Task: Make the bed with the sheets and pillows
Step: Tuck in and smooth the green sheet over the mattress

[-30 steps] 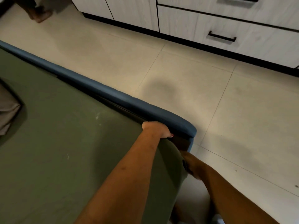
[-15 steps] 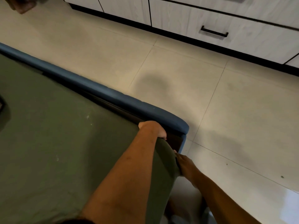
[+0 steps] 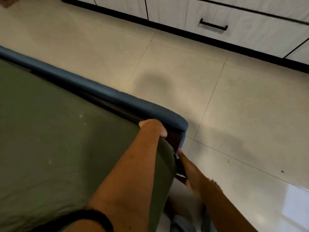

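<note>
A green sheet [image 3: 58, 139] covers the mattress inside a blue padded bed frame [image 3: 103, 92]. My left hand [image 3: 153, 128] is at the mattress's far corner, its fingers curled down over the sheet-covered corner into the gap beside the frame. My right hand [image 3: 184, 166] is lower, against the side of the same corner. Its thumb lies along the sheet's dark hem and its fingers are hidden under the fabric. No pillow is in view.
A pale tiled floor [image 3: 234, 106] runs around the bed's corner. White cabinets with a black-handled drawer [image 3: 213, 26] line the far side. Part of another person's foot [image 3: 8, 2] shows at the top left.
Both hands stay at the same mattress corner; my right thumb sits slightly higher along the hem. The view has shifted, and the grey pillow at the left edge has left the frame.
</note>
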A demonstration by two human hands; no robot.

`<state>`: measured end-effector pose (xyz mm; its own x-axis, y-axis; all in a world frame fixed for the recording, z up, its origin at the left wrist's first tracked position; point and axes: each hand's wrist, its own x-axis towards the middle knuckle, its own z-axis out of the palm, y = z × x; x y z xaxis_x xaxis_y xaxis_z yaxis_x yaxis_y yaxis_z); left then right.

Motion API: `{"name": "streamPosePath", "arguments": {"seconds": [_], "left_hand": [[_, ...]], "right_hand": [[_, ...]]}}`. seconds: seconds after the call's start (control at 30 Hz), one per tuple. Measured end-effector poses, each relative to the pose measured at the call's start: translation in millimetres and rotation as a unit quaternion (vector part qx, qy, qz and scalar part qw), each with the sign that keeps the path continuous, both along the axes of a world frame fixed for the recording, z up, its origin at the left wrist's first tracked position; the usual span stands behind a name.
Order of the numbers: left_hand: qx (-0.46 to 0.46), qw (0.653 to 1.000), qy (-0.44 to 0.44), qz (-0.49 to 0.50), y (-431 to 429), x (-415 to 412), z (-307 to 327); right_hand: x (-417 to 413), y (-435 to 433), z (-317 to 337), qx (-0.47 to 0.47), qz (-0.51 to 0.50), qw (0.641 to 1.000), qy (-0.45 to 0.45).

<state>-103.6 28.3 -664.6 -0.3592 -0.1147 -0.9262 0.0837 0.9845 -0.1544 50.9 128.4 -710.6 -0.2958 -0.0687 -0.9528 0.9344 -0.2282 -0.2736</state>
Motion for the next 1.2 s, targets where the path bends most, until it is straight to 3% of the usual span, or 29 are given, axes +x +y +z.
{"name": "streamPosePath", "arguments": {"seconds": [0.13,0.43,0.57,0.63,0.7,0.77,0.8,0.87,0.9,0.97,1.03,1.1,1.2], "left_hand": [[0.006,1.0,0.001,-0.001,7,4,-1],[0.021,0.999,-0.007,-0.024,29,15,-13],[0.029,0.999,0.0,-0.032,27,17,-12],[0.066,0.995,0.063,-0.027,25,20,-10],[0.107,0.985,0.134,-0.004,23,21,-8],[0.127,0.978,0.168,0.003,16,21,-3],[0.13,0.975,0.183,-0.003,10,22,3],[0.153,0.957,0.248,0.011,-8,25,17],[0.171,0.935,0.309,0.036,-22,28,25],[0.186,0.855,0.475,0.096,-55,35,36],[0.161,0.788,0.57,0.165,-93,42,38],[0.121,0.78,0.569,0.232,-129,48,35],[0.081,0.783,0.532,0.312,-164,57,33]], "right_hand": [[-11,-9,4,0.014,0.025,0.999,-0.018],[2,-4,-10,-0.123,-0.063,0.99,0.027],[0,2,-5,-0.136,-0.007,0.99,0.032],[-12,4,1,-0.048,0.129,0.988,0.067],[-28,4,1,0.141,0.307,0.929,0.149],[-44,-3,7,0.314,0.367,0.848,0.217],[-50,-8,13,0.331,0.337,0.846,0.246],[-58,-22,26,0.256,0.237,0.882,0.316],[-63,-31,36,0.224,0.221,0.882,0.35],[-70,-47,50,0.228,0.293,0.833,0.41],[-77,-64,56,0.27,0.408,0.772,0.407],[-84,-78,57,0.293,0.489,0.728,0.38],[-101,-87,56,0.3,0.523,0.724,0.334]]}}
